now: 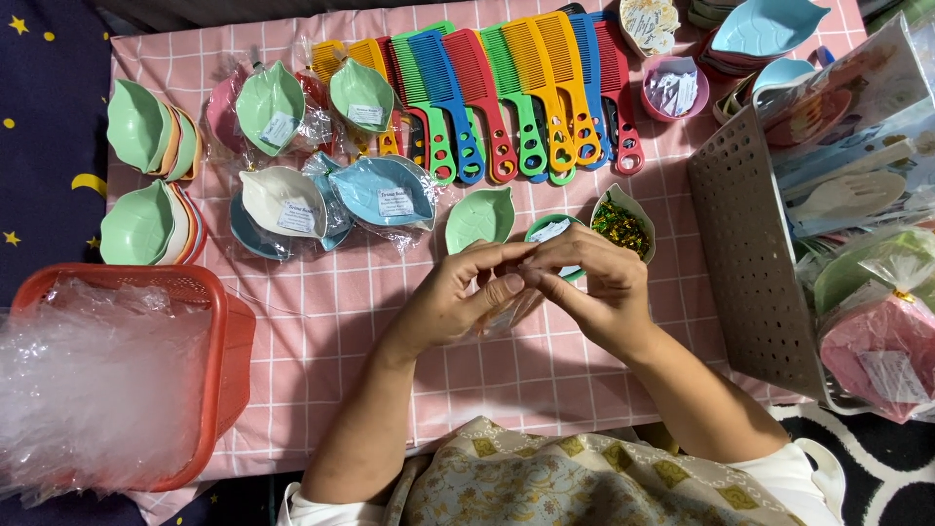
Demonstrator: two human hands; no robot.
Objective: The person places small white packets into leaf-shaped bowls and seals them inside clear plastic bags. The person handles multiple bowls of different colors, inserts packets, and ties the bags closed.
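Observation:
My left hand (466,294) and my right hand (596,282) meet over the pink checked cloth (321,321), fingertips pinched together on a clear plastic bag (504,317) that hangs below them. Behind the hands lies a green leaf-shaped dish with a label (547,232), partly hidden. An empty green leaf dish (479,216) sits just left of it. A white leaf dish holding small green and yellow ties (622,224) sits to the right.
Coloured combs (506,93) lie in a row at the back. Bagged leaf dishes (331,195) and stacked dishes (146,175) sit at left. A red basket of clear bags (117,380) is front left, a brown basket of goods (760,263) at right.

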